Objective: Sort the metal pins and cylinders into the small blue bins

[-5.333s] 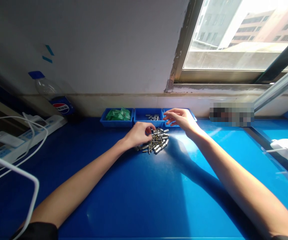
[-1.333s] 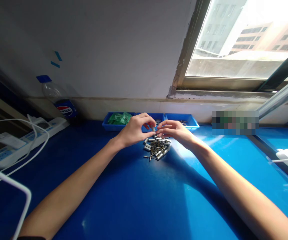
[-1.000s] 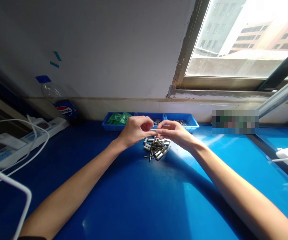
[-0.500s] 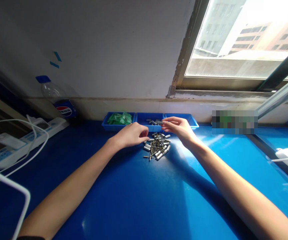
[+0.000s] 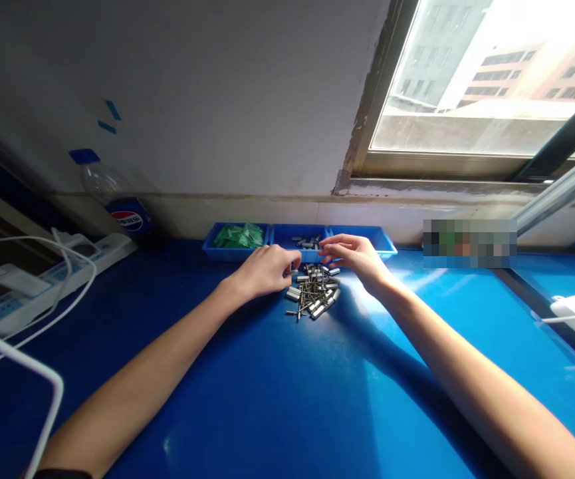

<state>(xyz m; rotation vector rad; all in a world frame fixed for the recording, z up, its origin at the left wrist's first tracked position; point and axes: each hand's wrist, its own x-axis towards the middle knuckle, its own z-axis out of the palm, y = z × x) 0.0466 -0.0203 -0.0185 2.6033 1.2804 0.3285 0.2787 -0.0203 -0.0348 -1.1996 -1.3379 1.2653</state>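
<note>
My left hand (image 5: 266, 271) curls at the metal pile (image 5: 316, 293) on the surface (image 5: 277, 379); whether it pinches anything, I can't tell. Single, light lifts suit. My right hand (image 5: 359, 257) hangs, fingers spread, by the middle tray (image 5: 311, 255).

Lone head-worn view: looks forward and down across blue tabletop (image 5: 267, 386) to wall (image 5: 217, 100); metal pile (image 5: 314, 291) mid-distance.

Blue tabletop (image 5: 267, 392) (sunlit at right): metal parts (image 5: 317, 293) heaped mid, three blue bins (image 5: 237, 255) far, power strip (image 5: 56, 282) left.
</note>
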